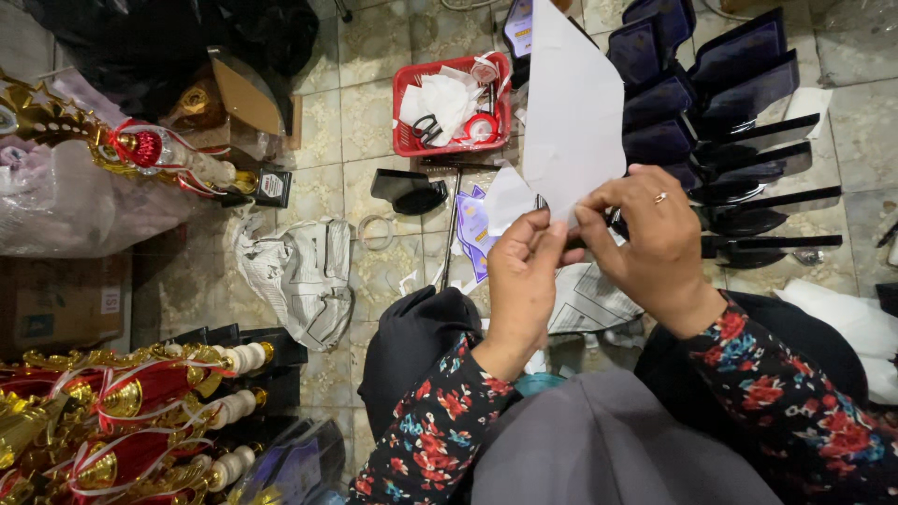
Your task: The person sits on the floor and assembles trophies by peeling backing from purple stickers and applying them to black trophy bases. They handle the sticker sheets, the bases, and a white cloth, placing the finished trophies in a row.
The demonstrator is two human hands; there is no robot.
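A white paper sheet [572, 103] stands upright in front of me, held at its lower edge by both hands. My left hand [520, 281] pinches the bottom corner, where a smaller flap of the paper [508, 198] sticks out to the left. My right hand [655, 238], with a ring on one finger, grips the lower right edge; something dark shows between its fingers, too hidden to name. Both sleeves are dark with red flowers. Below the hands lies a purple-edged label [474, 229] on the tiled floor.
A red basket [408, 140] with scissors, tape and paper sits beyond the hands. Dark plaques on stands [739, 112] line the right. Red and gold trophies [131, 421] lie at lower left, another at upper left [140, 148]. Crumpled newspaper [299, 276] and a black stand [409, 192] lie on the floor.
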